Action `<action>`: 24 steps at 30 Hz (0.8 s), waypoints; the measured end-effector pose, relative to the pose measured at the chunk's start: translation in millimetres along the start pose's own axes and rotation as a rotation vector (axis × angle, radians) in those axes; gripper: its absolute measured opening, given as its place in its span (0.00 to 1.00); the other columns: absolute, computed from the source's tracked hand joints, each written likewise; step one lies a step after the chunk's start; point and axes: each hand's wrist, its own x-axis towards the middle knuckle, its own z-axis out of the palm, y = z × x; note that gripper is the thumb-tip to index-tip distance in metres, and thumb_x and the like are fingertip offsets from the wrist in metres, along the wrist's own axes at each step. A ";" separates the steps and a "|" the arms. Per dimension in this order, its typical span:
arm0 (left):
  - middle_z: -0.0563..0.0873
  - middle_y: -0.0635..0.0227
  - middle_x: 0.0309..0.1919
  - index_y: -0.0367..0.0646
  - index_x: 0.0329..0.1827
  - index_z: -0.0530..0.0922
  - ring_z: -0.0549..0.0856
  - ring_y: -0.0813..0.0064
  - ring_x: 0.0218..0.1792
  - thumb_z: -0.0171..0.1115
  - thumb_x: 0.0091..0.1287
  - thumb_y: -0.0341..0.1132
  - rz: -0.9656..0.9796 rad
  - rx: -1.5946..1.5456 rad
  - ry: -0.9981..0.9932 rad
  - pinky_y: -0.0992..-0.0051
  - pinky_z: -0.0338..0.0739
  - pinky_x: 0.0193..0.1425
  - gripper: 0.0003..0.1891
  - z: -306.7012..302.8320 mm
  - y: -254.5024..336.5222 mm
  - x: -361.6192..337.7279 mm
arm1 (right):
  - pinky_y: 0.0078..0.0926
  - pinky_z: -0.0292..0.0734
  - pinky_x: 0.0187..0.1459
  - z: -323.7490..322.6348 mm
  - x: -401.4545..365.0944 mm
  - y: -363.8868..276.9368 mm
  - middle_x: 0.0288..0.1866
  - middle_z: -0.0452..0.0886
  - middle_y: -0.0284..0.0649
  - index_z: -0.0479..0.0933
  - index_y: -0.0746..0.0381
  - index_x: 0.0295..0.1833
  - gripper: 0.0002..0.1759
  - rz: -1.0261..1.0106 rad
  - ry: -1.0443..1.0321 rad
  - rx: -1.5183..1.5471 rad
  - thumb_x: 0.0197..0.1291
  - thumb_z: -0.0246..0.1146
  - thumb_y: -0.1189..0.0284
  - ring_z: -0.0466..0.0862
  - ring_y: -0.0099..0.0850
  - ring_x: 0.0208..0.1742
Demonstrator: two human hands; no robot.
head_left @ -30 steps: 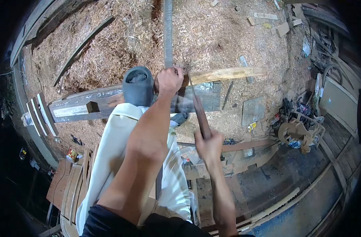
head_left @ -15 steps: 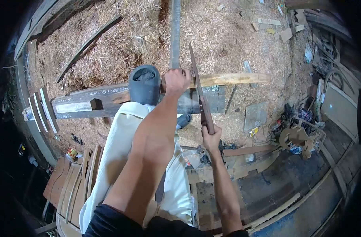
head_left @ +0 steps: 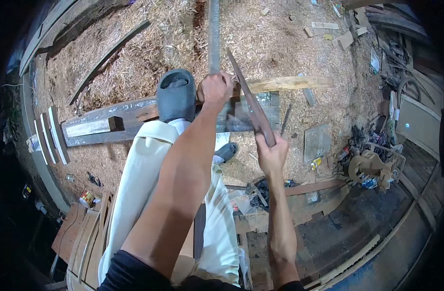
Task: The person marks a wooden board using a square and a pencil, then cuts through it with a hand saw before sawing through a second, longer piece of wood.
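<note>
My right hand [head_left: 272, 153] is wrapped round the near end of a handsaw [head_left: 253, 109], its long brown blade narrowing away from me. The blade crosses a pale, slightly curved piece of wood [head_left: 292, 84] just right of my left hand. My left hand [head_left: 215, 89] is closed on the wood where the pale piece meets a long grey strip [head_left: 214, 36]; its fingers hide the exact grip. Beneath lies a dark, worn plank [head_left: 149, 123]. One foot, in a grey slide sandal [head_left: 176, 99], presses on the plank beside my left hand.
Wood shavings [head_left: 260, 43] cover the ground. A dark curved strip [head_left: 110, 58] lies at upper left, with several pale-edged curved slats [head_left: 57, 133] below it. A ring-shaped wooden piece [head_left: 367, 167] sits among clutter at right. My other sandal [head_left: 226, 151] rests on the shavings.
My right hand has moved forward and slightly right with the handsaw, whose blade now leans more to the left. The left hand keeps its hold, and the view has shifted slightly.
</note>
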 end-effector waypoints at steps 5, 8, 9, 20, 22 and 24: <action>0.81 0.48 0.20 0.34 0.17 0.78 0.82 0.50 0.22 0.51 0.63 0.36 0.151 -0.012 0.078 0.56 0.78 0.31 0.18 -1.2 -6.0 -9.3 | 0.25 0.68 0.25 1.6 -13.0 -46.5 0.16 0.73 0.35 0.80 0.72 0.33 0.13 0.045 0.068 0.037 0.53 0.61 0.70 0.71 0.20 0.21; 0.81 0.49 0.20 0.33 0.18 0.77 0.81 0.50 0.23 0.50 0.64 0.35 0.206 -0.062 0.133 0.56 0.77 0.33 0.19 0.9 -7.5 -10.9 | 0.28 0.68 0.26 -5.3 -1.5 -79.4 0.16 0.74 0.36 0.80 0.73 0.34 0.14 0.064 -0.005 -0.172 0.52 0.60 0.70 0.72 0.23 0.20; 0.81 0.49 0.20 0.33 0.18 0.77 0.80 0.49 0.23 0.50 0.65 0.35 0.218 -0.081 0.162 0.56 0.76 0.34 0.19 2.5 -8.6 -9.2 | 0.28 0.68 0.26 -5.6 -1.4 -69.3 0.16 0.74 0.36 0.80 0.73 0.34 0.14 0.060 0.000 -0.173 0.52 0.60 0.70 0.72 0.23 0.20; 0.77 0.59 0.30 0.40 0.32 0.78 0.77 0.57 0.38 0.61 0.57 0.38 0.358 -0.216 -0.047 0.62 0.72 0.43 0.10 -0.2 -21.0 -13.2 | 0.24 0.56 0.18 4.0 19.4 26.4 0.13 0.60 0.31 0.60 0.59 0.19 0.16 -0.021 0.006 0.855 0.57 0.55 0.77 0.61 0.23 0.13; 0.77 0.60 0.34 0.40 0.36 0.77 0.76 0.60 0.42 0.62 0.56 0.41 0.446 -0.094 -0.160 0.63 0.71 0.47 0.13 -32.4 -9.2 -18.3 | 0.24 0.56 0.17 -4.6 21.2 24.5 0.13 0.61 0.30 0.61 0.61 0.20 0.15 -0.081 0.008 0.751 0.58 0.55 0.77 0.62 0.22 0.13; 0.76 0.63 0.43 0.41 0.45 0.75 0.73 0.65 0.51 0.67 0.53 0.48 0.498 0.054 -0.355 0.66 0.67 0.57 0.23 -47.3 -3.0 -15.4 | 0.24 0.57 0.17 -8.3 14.1 30.0 0.14 0.64 0.30 0.64 0.63 0.21 0.14 -0.106 0.019 0.605 0.58 0.56 0.77 0.64 0.21 0.14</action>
